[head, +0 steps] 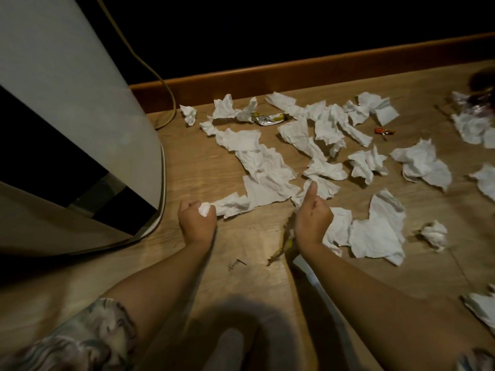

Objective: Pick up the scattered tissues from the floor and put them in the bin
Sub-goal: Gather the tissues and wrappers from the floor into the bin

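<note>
Head cam only here, looking down at a wooden floor (203,162) covered in crumpled white tissues (263,167). They're spread from the baseboard (294,73) at the far edge across to the right edge, with a few more poking in at the near right corner.

Left hand (197,223) is low over the floor near the left side, fingers (187,207) curled tight round a small wad of tissue (204,209), which sticks out of the fist. A flatter tissue (234,206) lies just beside that hand.

Right hand (312,218) is over the middle of the mess, fingers folded in and thumb (310,192) sticking up. Can't tell if it's gripping anything; tissue (338,227) lies right under and beside it.

Also on the floor: a silver and yellow wrapper (269,119) near the baseboard, a small orange wrapper (384,131) further right, and a tight tissue ball (434,235) off to the right of the right hand.

Big white and black appliance (67,116) fills the left side, with a yellowish cable (163,84) running down to the floor behind it. No idea which thing is the bin.
</note>
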